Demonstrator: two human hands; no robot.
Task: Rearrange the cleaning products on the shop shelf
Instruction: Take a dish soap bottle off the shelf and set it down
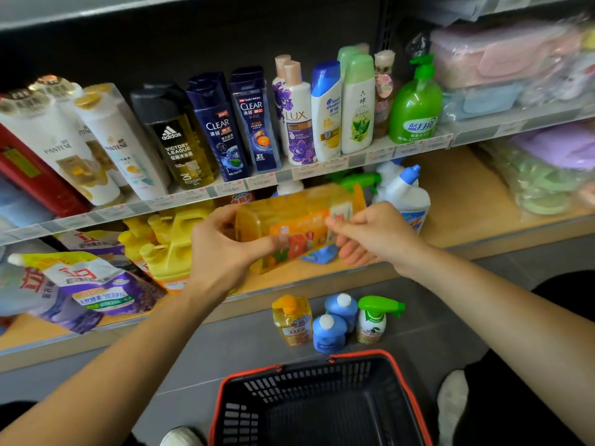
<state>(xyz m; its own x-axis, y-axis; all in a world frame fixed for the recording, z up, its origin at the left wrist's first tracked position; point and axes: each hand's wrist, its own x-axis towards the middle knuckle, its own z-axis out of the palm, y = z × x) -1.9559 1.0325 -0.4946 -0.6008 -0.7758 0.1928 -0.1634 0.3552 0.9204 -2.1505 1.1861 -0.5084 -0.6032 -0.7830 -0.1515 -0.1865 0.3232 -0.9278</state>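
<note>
- The left hand (222, 244) gripped the left end of an orange detergent bottle (299, 217), with the thumb above and the fingers curled round it.
- The right hand (370, 233) held the right part of the same bottle, thumb on the label and fingers curled below. The picture was blurred there.
- The bottle lay on its side between both sets of fingers, over the wooden lower shelf (457, 201). Whether it touched the board could not be told.
- Just left of the left fingers stood yellow jugs (170, 239).
- Behind the right fingers stood a white toilet cleaner bottle (407, 194) with a blue cap.
- Under the right fingers lay a blue pouch (317, 256).
- Below both hands, on the floor, stood a yellow pump bottle (291, 321), two blue bottles (330, 331) and a green spray bottle (373, 318). Nearer was a black basket (409, 391) with a red rim.
</note>
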